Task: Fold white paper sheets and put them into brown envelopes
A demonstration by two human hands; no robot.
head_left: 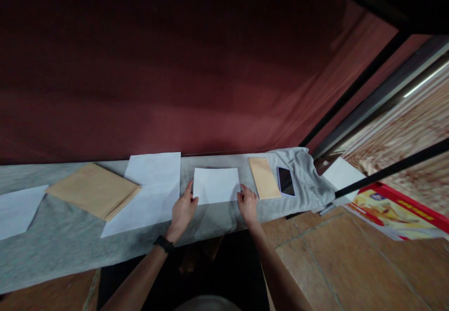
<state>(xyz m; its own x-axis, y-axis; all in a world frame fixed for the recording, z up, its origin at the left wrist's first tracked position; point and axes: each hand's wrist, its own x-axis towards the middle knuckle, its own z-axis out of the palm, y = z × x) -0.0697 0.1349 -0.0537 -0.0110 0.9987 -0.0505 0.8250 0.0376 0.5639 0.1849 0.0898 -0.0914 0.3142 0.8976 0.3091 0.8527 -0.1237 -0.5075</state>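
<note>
In the head view a white sheet of paper point(215, 185), about half the size of the sheet to its left, lies in front of me on the grey cloth. My left hand point(184, 210) pinches its left edge near the lower corner, thumb and forefinger at the paper. At the opposite edge, my right hand point(248, 203) has its fingers closed on the lower right corner. A narrow tan envelope point(264, 178) lies just right of the right hand. Left of the left hand is a larger white sheet point(157, 187), partly covered by a stack of brown envelopes point(93, 188).
A phone point(286, 181) rests near the right end of the cloth-covered table point(70, 255). Another white sheet point(21, 210) is at far left. A dark red curtain point(210, 91) hangs behind. Black poles point(361, 84) and a printed box point(396, 210) are at right.
</note>
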